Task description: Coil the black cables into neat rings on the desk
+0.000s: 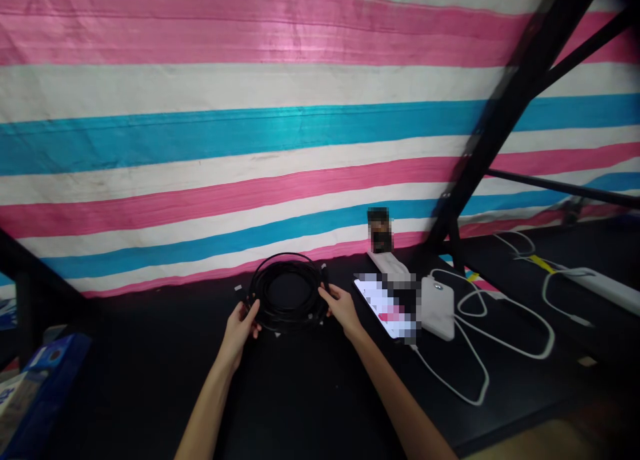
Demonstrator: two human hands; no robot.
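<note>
A coil of black cable (290,315) lies on the black table, with several loops bundled into a ring. My left hand (242,330) grips its left side between thumb and fingers. On the opposite side, my right hand (343,308) pinches the bundle near a dark cable end. A metal-tipped plug (238,288) sticks out beside my left fingers, and another plug tip (324,267) points up above my right fingers. Small pale bits show along the coil's lower edge; what they are is too small to tell.
Right of the coil lie a lit phone (383,307), a white power bank (437,308) and looping white cables (480,401). A power strip (613,288) is farther right. A blue package (55,373) sits at left. Black metal frame bars (510,120) stand before a striped tarp (250,133).
</note>
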